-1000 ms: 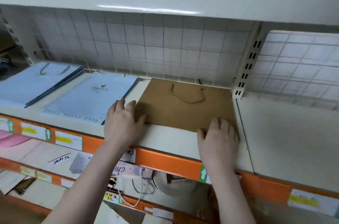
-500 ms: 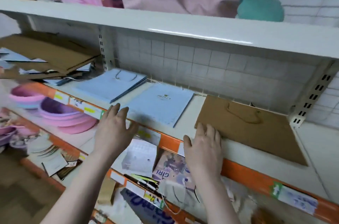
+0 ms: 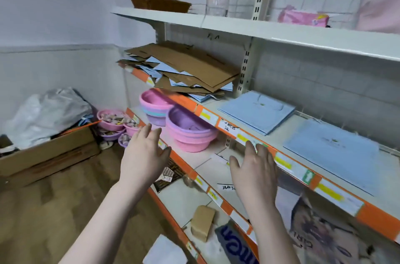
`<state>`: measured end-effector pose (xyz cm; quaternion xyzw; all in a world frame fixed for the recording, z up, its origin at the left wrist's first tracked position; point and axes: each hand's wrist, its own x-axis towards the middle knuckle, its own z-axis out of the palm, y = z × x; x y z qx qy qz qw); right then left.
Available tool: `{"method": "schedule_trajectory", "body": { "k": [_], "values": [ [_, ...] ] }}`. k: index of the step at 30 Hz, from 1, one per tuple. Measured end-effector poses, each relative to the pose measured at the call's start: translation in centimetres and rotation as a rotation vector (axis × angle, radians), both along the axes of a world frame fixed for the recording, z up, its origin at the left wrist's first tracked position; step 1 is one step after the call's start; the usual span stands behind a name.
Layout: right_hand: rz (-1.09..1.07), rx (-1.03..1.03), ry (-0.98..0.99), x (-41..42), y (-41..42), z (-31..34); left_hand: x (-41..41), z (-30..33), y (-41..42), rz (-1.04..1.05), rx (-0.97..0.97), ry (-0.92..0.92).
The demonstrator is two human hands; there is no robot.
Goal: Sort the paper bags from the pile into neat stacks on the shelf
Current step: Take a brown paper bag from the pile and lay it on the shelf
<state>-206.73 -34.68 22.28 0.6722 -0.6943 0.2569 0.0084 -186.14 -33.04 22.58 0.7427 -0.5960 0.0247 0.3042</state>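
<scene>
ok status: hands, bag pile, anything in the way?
Left hand open, empty. Right hand open, empty. Mixed bag pile unsorted on shelf, two blue stacks beside. Path clear.

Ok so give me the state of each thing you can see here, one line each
Left hand: open, holding nothing, in front of the shelves.
Right hand: open, empty, by the shelf edge.
Mixed pile of bags: untidy, brown and blue overlapping.
Nearer blue stack: flat, tidy.
Farther blue stack: flat, slightly fanned.
Purple and pink bowls: nested, upright.
Cardboard box: open, on the floor.
</scene>
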Motion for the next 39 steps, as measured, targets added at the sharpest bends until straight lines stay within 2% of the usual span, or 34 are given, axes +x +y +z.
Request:
{"method": "schedule_trajectory", "body": {
  "k": [8, 15, 20, 24, 32, 39],
  "values": [
    [0.014, -0.066, -0.014, 6.8, -6.6, 1.1, 7.5, 0.7, -4.9, 0.057, -0.040, -0.016],
    [-0.010, -0.064, -0.068, 11.0, -16.5, 0.9, 12.8, 1.7, -15.0, 0.040, -0.051, -0.082],
    [-0.072, -0.065, -0.119, 13.9, -25.5, 1.7, 15.8, 3.5, -25.1, -0.014, -0.029, -0.096],
    [-0.132, -0.061, -0.087, 15.4, -31.5, 2.5, 17.1, 4.7, -32.3, -0.061, -0.024, -0.071],
    [-0.247, -0.085, -0.036, 17.6, -37.8, 2.1, 18.1, 5.3, -44.2, -0.243, -0.024, -0.084],
    [-0.461, -0.002, -0.061, 19.4, -41.8, 2.6, 18.1, 6.7, -53.1, -0.409, 0.019, -0.174]
  ]
}}
